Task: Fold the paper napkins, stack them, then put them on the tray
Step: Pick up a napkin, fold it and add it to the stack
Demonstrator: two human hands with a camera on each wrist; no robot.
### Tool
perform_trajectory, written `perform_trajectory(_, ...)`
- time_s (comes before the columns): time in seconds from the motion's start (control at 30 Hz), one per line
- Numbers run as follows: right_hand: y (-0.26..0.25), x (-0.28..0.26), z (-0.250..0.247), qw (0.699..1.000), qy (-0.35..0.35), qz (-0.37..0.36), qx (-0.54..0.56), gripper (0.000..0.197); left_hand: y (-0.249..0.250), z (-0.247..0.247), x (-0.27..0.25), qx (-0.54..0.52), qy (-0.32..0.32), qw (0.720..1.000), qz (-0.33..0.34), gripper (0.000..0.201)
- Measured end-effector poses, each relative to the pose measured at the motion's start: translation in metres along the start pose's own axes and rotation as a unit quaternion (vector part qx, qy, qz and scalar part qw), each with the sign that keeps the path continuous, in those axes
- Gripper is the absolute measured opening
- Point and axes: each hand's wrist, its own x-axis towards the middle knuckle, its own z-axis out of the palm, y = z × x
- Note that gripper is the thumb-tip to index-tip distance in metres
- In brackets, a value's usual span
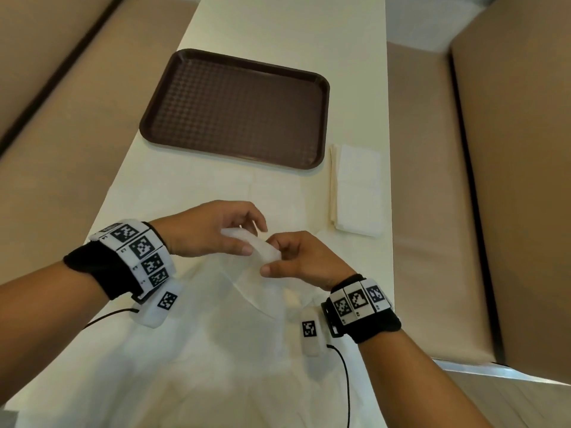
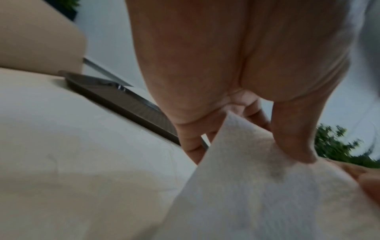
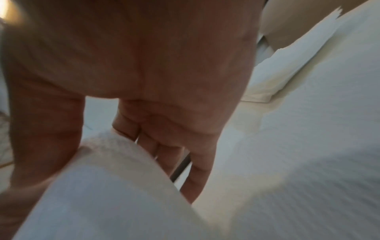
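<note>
I see both hands raised above the table, gripping one thin white paper napkin [image 1: 250, 251] between them. The left hand [image 1: 207, 230] pinches the napkin's upper edge between thumb and curled fingers [image 2: 292, 138]; the right hand [image 1: 302, 257] pinches the same edge just beside it, thumb below and fingers [image 3: 162, 146] curled over the top. The gripped edge forms a short rolled band running from upper left to lower right between the two pinches. Below that band the sheet hangs down toward me, spreading wide and translucent over the cream table surface [image 1: 278, 35]; whether its lower edge touches the table I cannot tell.

Beyond the hands, a dark brown rectangular plastic tray [image 1: 234, 106] with a gridded floor lies flat, its long axis running left to right, slightly skewed. To the tray's right and nearer, a stack of folded white paper napkins [image 1: 355, 189] rests on the table, long axis pointing away from me, apart from the tray's corner. Tan upholstered benches [image 1: 432, 211] flank the table.
</note>
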Motion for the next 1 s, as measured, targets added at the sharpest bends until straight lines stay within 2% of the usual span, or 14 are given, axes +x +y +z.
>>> perform_trajectory(0.07,-0.003,-0.004,-0.004,0.997,0.01,-0.02,0.073,0.018,-0.002,-0.004,-0.004,-0.096,0.011,0.995,-0.01,0.047)
perform_trajectory(0.13,-0.005,-0.006,-0.007,0.99,0.026,-0.043,0.131,0.02,-0.006,-0.005,-0.007,-0.168,-0.026,0.985,-0.019,0.054)
perform_trajectory(0.2,-0.007,-0.007,-0.009,0.983,0.05,-0.048,0.172,0.019,-0.011,-0.003,-0.009,-0.183,-0.051,0.982,-0.014,0.06)
perform_trajectory(0.27,-0.009,-0.007,-0.012,0.978,0.083,-0.039,0.188,0.018,-0.014,-0.001,-0.01,-0.198,-0.047,0.979,-0.008,0.066)
perform_trajectory(0.4,-0.006,-0.008,-0.012,0.968,0.131,-0.016,0.216,0.014,-0.012,-0.002,-0.013,-0.242,0.009,0.97,0.004,0.09)
perform_trajectory(0.5,-0.001,-0.009,-0.012,0.961,0.155,0.02,0.229,0.012,-0.006,-0.003,-0.014,-0.243,0.024,0.969,0.027,0.097)
perform_trajectory(0.57,0.001,-0.009,-0.012,0.959,0.163,0.041,0.227,0.009,-0.002,-0.005,-0.015,-0.226,0.026,0.973,0.021,0.085)
perform_trajectory(0.67,0.0,-0.01,-0.012,0.953,0.163,0.064,0.248,0.006,0.003,-0.009,-0.013,-0.125,0.05,0.991,-0.007,0.05)
perform_trajectory(0.7,0.0,-0.01,-0.012,0.954,0.166,0.077,0.235,0.013,0.005,-0.009,-0.012,-0.079,0.067,0.995,-0.013,0.043)
perform_trajectory(0.77,0.0,-0.012,-0.011,0.97,0.19,0.096,0.117,0.041,0.01,-0.008,-0.009,-0.011,0.105,0.994,-0.015,0.033)
perform_trajectory(0.8,-0.002,-0.014,-0.011,0.973,0.21,0.084,0.037,0.056,0.013,-0.007,-0.008,0.001,0.122,0.993,-0.012,0.029)
perform_trajectory(0.87,-0.005,-0.021,-0.009,0.967,0.245,0.015,-0.071,0.078,0.019,-0.006,-0.006,0.0,0.153,0.988,-0.005,0.023)
perform_trajectory(0.93,-0.011,-0.027,-0.006,0.961,0.24,-0.048,-0.13,0.081,0.025,-0.005,-0.004,0.0,0.18,0.984,0.009,0.017)
perform_trajectory(1.0,-0.013,-0.029,0.001,0.953,0.219,-0.08,-0.192,0.071,0.031,-0.005,-0.002,0.004,0.202,0.979,0.021,0.013)
